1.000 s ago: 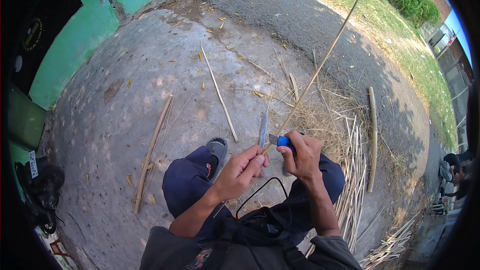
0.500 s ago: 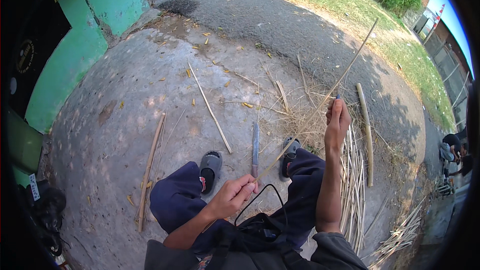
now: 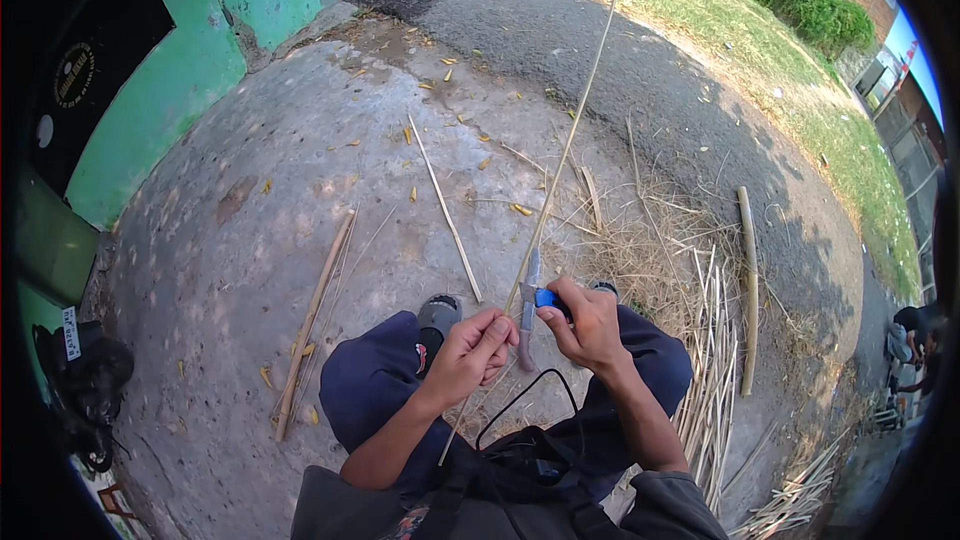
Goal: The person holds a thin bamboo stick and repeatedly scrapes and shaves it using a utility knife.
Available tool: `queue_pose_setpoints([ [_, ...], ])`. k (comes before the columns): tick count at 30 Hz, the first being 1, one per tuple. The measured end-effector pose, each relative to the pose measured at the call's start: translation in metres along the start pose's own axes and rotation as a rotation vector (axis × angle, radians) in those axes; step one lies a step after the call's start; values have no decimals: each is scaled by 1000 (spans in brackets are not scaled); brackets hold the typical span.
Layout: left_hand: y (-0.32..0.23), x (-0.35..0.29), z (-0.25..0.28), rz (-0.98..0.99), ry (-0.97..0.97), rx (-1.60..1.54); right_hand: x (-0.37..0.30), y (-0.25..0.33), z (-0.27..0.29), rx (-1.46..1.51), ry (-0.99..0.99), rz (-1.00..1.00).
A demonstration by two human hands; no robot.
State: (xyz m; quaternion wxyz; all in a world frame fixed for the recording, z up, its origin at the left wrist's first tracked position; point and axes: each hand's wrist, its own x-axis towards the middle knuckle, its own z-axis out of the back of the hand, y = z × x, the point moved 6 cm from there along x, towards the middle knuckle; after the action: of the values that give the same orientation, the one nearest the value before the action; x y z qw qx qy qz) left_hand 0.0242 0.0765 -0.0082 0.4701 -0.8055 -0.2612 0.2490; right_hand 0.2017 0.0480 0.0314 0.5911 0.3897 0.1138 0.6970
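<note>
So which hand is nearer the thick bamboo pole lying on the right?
Right. The right hand holds the knife closer to the pole; the left hand sits farther away.

An outdoor roadside work spot: a cracked concrete apron runs from a green-painted wall at its left edge to an asphalt lane and a grass verge at the far edge. Split bamboo strips and dry shavings litter the apron's right side. Low buildings stand at the far right.
</note>
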Motion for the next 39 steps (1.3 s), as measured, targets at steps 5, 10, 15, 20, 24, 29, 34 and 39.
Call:
queue_pose_setpoints([
  [5,-1,3,-8,-68,16,97,-1,2,-1,-21,-20,33],
  [10,-2,5,-12,-89,-25,188,-1,6,0,-72,-4,76],
  [15,-13,3,-15,-192,-134,416,-3,2,6,-110,-24,49],
  [20,-12,-2,-22,-167,-119,473,3,-6,29,-105,-195,-40],
  [24,1,-9,-30,-117,-54,534,7,-38,63,-182,-377,-96],
  [29,17,-16,-38,-60,63,543,17,-98,123,-75,-596,-288],
  [34,26,-13,-27,14,77,499,17,-103,122,-169,-616,-364],
  [39,23,-17,-24,-30,86,533,24,-95,123,-181,-599,-296],
])
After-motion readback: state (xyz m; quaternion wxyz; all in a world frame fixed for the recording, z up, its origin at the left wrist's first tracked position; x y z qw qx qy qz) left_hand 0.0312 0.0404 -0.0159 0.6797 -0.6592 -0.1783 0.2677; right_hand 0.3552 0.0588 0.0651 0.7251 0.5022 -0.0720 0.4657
